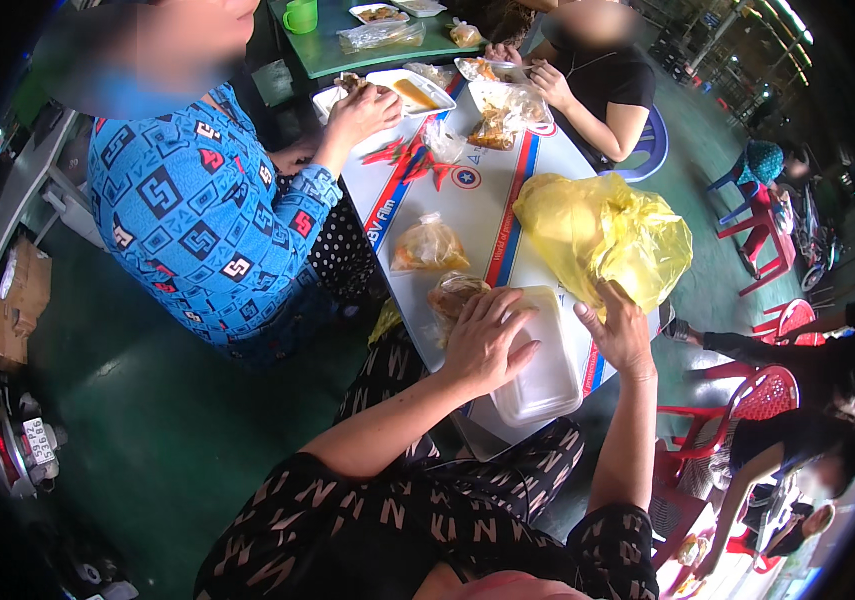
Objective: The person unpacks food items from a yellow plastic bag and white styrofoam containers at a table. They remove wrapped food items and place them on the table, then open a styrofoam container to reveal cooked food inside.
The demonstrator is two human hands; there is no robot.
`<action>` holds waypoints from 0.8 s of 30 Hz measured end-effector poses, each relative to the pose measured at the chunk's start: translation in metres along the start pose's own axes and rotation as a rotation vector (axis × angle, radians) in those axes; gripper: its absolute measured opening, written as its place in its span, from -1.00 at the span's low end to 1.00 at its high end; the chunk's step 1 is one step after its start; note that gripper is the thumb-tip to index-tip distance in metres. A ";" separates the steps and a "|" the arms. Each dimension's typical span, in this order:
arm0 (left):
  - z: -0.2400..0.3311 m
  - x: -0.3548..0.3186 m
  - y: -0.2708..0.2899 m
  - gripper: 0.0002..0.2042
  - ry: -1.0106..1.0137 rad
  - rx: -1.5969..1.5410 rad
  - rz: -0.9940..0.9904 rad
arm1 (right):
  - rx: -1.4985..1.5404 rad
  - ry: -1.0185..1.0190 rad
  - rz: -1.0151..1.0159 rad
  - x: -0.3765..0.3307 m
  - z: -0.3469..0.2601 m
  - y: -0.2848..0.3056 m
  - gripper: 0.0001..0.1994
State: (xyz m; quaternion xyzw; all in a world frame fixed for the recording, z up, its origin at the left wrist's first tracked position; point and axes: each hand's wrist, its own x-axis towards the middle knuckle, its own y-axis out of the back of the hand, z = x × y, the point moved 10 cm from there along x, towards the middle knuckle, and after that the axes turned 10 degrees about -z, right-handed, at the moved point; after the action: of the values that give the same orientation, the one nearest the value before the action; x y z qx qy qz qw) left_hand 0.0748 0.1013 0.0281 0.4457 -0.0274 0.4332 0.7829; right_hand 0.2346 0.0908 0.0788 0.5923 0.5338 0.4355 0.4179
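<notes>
A white rectangular food box point(545, 365) lies at the near end of the table, in front of me. My left hand point(487, 345) rests with spread fingers over the box's left side. My right hand point(619, 330) is at the right of the box, thumb apart and fingers stretched toward a crumpled yellow plastic bag point(602, 230). Its fingertips meet the bag's lower edge. Just beyond my left hand sits a small clear bag of brownish food point(452, 298), partly covered by the hand. Farther off stands a tied clear bag with orange-brown food point(429, 245).
Red chillies point(412, 160) lie on the table point(472, 215) near a small clear bag point(444, 143). A person in a blue patterned shirt point(207, 215) reaches over a foam tray point(412, 92) at the left. Another person in black point(607, 90) eats across the table. Red chairs point(762, 395) stand at the right.
</notes>
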 end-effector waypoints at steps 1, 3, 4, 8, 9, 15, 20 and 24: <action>0.001 0.001 0.000 -0.61 0.003 0.005 -0.005 | -0.009 0.013 0.016 -0.003 -0.002 -0.001 -0.43; 0.002 0.002 0.000 -0.61 0.004 0.013 -0.008 | -0.002 -0.014 -0.033 -0.006 -0.006 -0.002 -0.42; 0.005 -0.002 -0.001 -0.61 -0.001 0.020 -0.008 | -0.001 -0.001 -0.009 -0.012 -0.006 -0.002 -0.42; 0.010 -0.003 -0.004 -0.60 -0.004 0.036 -0.026 | 0.021 0.025 0.049 -0.022 -0.004 -0.003 -0.41; 0.011 -0.001 -0.003 -0.60 -0.006 0.035 -0.032 | 0.031 0.023 0.055 -0.021 -0.003 -0.002 -0.41; 0.027 -0.015 0.000 -0.61 0.022 -0.129 -0.058 | 0.034 -0.034 0.065 -0.058 -0.003 -0.006 -0.34; 0.023 -0.006 0.074 -0.73 0.007 0.137 0.300 | -0.029 -0.104 0.031 -0.082 -0.015 -0.012 -0.29; -0.064 0.000 0.087 -0.63 0.475 0.547 0.110 | 0.000 -0.078 0.020 -0.094 -0.044 0.003 -0.31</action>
State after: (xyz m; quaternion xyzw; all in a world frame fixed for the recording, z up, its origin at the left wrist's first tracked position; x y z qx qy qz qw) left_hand -0.0080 0.1672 0.0484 0.5232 0.2481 0.5576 0.5948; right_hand 0.1879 -0.0020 0.0870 0.6141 0.5112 0.4163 0.4340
